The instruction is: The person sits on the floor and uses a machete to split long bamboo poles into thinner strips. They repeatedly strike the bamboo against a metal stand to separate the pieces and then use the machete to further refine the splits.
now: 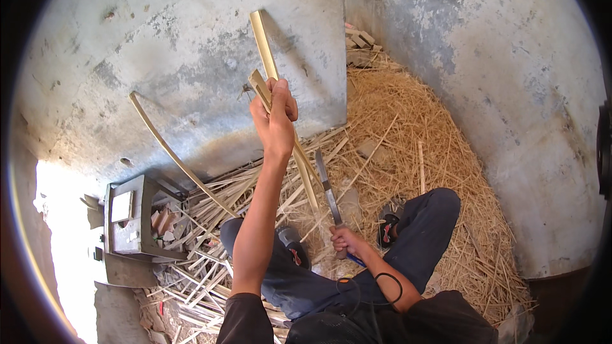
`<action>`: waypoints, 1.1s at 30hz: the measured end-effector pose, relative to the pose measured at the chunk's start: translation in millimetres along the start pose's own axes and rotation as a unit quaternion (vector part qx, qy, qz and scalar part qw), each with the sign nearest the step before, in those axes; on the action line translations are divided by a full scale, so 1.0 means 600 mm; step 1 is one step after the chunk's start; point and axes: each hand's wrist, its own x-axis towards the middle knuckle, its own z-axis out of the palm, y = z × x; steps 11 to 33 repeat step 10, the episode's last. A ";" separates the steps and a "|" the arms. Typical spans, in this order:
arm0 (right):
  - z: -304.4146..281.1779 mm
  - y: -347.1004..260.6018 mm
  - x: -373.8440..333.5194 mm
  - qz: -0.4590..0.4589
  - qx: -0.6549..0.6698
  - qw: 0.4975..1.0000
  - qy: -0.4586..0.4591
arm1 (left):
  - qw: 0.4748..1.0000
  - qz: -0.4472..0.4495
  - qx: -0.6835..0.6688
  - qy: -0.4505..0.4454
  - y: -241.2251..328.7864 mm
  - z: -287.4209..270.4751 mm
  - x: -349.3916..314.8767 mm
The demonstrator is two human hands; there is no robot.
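Raised in front of the wall, my left hand (275, 114) is closed around split bamboo strips (262, 41). One strip reaches up past the fist toward the wall, and a shorter end sticks out beside the thumb. Below the fist the lengths run down toward the litter between my feet. Low between my knees, my right hand (347, 242) grips the handle of a long knife (329, 194). Its narrow dark blade points up and away from me, close beside the lower part of the strips. Whether blade and bamboo touch, I cannot tell.
A long curved bamboo strip (162, 143) leans on the wall at left. Near it stands a wooden box-like stool (131, 216) with rubble inside. Loose strips (197, 280) and a heap of shavings (408, 127) cover the floor. Concrete walls (497, 89) rise ahead and at right.
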 end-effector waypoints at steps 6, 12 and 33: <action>0.041 -0.018 0.000 -0.106 -0.156 0.969 0.160 | 0.999 0.007 0.032 0.028 0.001 0.012 -0.005; 0.073 -0.129 -0.023 -0.124 0.068 0.987 0.075 | 0.999 0.004 0.035 0.028 0.001 0.016 -0.005; 0.073 -0.129 -0.023 -0.124 0.068 0.987 0.075 | 0.999 0.004 0.035 0.028 0.001 0.016 -0.005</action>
